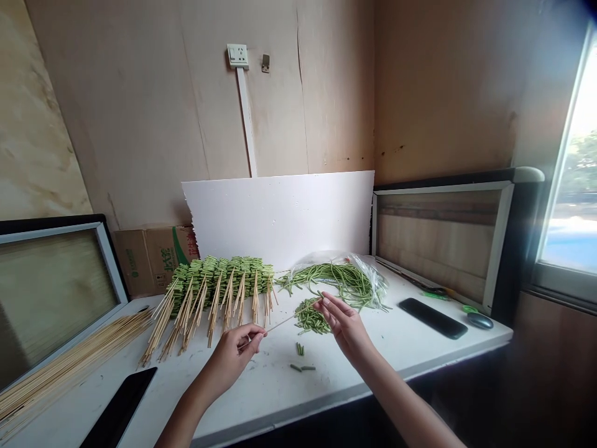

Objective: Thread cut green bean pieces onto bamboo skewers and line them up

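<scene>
My left hand pinches the blunt end of a thin bamboo skewer, which slants up to the right. At its far end, the fingers of my right hand are pinched round a short piece of green bean; whether the skewer passes through it cannot be made out. Behind the skewer lies a heap of cut green bean pieces. A few loose cut pieces are on the white table nearer me. To the left, bean-filled skewers are stacked in a row, bare sticks towards me.
Long uncut beans spill from a clear plastic bag at the back. Bare skewers lie at far left, beside a black tablet-like slab. A black phone and a mouse are at right. A white board stands behind.
</scene>
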{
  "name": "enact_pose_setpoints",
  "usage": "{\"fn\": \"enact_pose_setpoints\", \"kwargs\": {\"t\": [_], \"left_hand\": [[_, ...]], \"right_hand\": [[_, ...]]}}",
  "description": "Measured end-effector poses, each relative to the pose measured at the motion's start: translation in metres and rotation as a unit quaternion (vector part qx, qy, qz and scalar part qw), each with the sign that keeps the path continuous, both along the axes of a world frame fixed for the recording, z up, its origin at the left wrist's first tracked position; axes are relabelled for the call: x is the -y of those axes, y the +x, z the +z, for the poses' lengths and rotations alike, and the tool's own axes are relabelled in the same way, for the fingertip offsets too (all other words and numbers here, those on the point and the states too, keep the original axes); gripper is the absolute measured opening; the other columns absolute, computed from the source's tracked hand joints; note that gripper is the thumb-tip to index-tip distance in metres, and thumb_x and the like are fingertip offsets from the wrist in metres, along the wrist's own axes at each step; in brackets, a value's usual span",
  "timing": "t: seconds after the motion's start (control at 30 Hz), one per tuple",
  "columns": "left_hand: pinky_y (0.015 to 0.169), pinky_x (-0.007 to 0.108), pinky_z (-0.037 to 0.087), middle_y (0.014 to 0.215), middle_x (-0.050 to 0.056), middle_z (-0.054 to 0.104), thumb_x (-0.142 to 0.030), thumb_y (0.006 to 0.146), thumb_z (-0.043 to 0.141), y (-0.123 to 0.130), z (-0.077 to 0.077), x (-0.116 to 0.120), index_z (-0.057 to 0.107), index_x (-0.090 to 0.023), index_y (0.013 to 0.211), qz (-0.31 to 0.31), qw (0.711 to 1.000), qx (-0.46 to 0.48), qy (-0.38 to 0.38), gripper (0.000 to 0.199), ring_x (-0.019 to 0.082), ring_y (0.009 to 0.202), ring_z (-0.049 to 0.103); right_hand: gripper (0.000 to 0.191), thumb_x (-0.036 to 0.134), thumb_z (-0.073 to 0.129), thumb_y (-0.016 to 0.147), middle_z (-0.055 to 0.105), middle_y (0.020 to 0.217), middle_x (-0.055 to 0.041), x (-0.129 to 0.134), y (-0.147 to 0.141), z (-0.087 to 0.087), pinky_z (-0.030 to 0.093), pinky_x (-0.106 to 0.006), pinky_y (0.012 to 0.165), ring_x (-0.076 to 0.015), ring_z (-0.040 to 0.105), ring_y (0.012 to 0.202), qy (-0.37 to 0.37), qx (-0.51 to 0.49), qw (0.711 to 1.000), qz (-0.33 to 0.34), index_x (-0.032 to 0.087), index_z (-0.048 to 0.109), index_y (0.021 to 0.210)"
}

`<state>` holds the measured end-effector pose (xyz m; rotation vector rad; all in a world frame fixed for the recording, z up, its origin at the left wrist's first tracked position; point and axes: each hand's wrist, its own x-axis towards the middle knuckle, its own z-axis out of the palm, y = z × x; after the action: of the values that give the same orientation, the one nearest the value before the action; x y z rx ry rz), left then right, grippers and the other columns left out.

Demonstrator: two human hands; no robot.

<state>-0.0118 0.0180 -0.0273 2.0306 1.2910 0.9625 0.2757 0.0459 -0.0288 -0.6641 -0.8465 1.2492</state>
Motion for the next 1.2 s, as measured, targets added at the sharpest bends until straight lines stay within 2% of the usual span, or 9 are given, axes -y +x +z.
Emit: {"fn": "enact_pose_setpoints", "kwargs": {"t": [0.1, 0.2, 0.4, 0.73, 1.03, 1.2], "left_hand": [[0.075, 0.032, 0.053, 0.081, 0.004, 0.065, -0.057, 0.099, 0.051, 0.0011, -0.0004, 0.0009, 0.072, -0.019, 0.11, 0.0, 1.0, 0.003, -0.009, 0.045, 0.02, 0.078, 0.063], [0.076, 0.032, 0.053, 0.08, 0.004, 0.064, -0.056, 0.099, 0.051, 0.0021, -0.0011, 0.0009, 0.071, -0.018, 0.11, -0.003, 1.0, 0.008, -0.013, 0.044, 0.02, 0.077, 0.062], [0.074, 0.031, 0.052, 0.076, 0.002, 0.061, -0.058, 0.099, 0.05, 0.0032, -0.0008, 0.0005, 0.071, -0.017, 0.107, -0.012, 1.0, 0.005, -0.011, 0.046, 0.018, 0.073, 0.06], [0.067, 0.03, 0.051, 0.078, 0.005, 0.066, -0.057, 0.097, 0.052, 0.0045, -0.0021, 0.0013, 0.074, -0.017, 0.106, -0.007, 1.0, 0.004, 0.01, 0.047, 0.019, 0.07, 0.061], [0.068, 0.029, 0.051, 0.082, 0.006, 0.068, -0.055, 0.097, 0.053, 0.0028, 0.0003, 0.0018, 0.074, -0.017, 0.106, -0.003, 1.0, -0.005, 0.008, 0.044, 0.019, 0.072, 0.062], [0.068, 0.029, 0.052, 0.083, 0.006, 0.068, -0.056, 0.097, 0.053, 0.0023, -0.0004, 0.002, 0.074, -0.018, 0.11, 0.003, 1.0, -0.013, 0.008, 0.046, 0.02, 0.073, 0.061]], "right_hand": [[0.044, 0.039, 0.095, 0.066, 0.08, 0.101, -0.0089, 0.0008, 0.0, -0.0011, 0.061, -0.035, 0.094, -0.0279, 0.075, 0.107, 0.002, -0.007, 1.0, 0.016, 0.021, 0.08, 0.104], [0.042, 0.04, 0.093, 0.068, 0.08, 0.101, -0.0089, 0.0008, 0.0004, -0.0022, 0.06, -0.036, 0.096, -0.0274, 0.074, 0.108, 0.01, -0.008, 1.0, 0.025, 0.021, 0.08, 0.104], [0.041, 0.041, 0.093, 0.068, 0.08, 0.099, -0.0088, 0.0007, 0.0006, -0.0015, 0.063, -0.034, 0.086, -0.0281, 0.075, 0.105, 0.008, -0.012, 1.0, 0.025, 0.02, 0.079, 0.101], [0.041, 0.041, 0.094, 0.066, 0.079, 0.101, -0.0086, -0.0009, -0.0003, -0.0022, 0.062, -0.03, 0.069, -0.0288, 0.076, 0.103, -0.014, -0.018, 1.0, 0.019, 0.022, 0.077, 0.098], [0.041, 0.041, 0.093, 0.067, 0.079, 0.096, -0.0071, -0.0001, -0.0014, -0.0035, 0.057, -0.025, 0.066, -0.0252, 0.075, 0.102, -0.014, -0.023, 0.999, 0.031, 0.021, 0.077, 0.099], [0.038, 0.042, 0.093, 0.067, 0.08, 0.096, -0.008, 0.0013, 0.0004, -0.0025, 0.055, -0.027, 0.068, -0.0245, 0.074, 0.099, -0.012, -0.004, 0.999, 0.03, 0.021, 0.078, 0.095]]}}
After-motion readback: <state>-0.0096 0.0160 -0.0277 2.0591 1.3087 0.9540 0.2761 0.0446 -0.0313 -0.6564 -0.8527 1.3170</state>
